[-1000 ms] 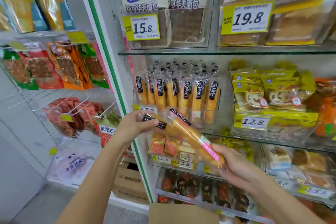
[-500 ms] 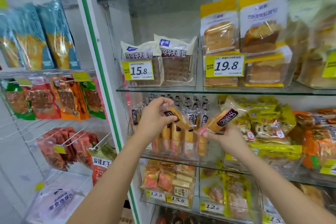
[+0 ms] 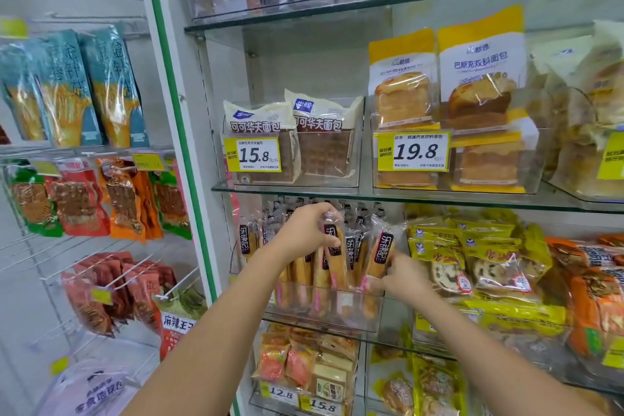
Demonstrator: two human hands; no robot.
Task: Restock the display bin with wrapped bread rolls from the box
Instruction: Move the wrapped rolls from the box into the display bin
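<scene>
the left hand (image 3: 304, 233) pinches a wrapped bread roll (image 3: 335, 268) by its top, so it can go down upright into the clear display bin (image 3: 351, 306), label facing out like the rolls standing there. the right hand (image 3: 405, 275) grips a second roll (image 3: 383, 248) low down at the bin's right end, probably to steer its base into the gap; the box is out of view.

Glossy clear-plastic roll wrappers (image 3: 337, 246), transp. plastic bin (image 3: 341, 309) — smooth glass shelf (image 3: 439, 197)

Bright even light, soft edge blur
</scene>
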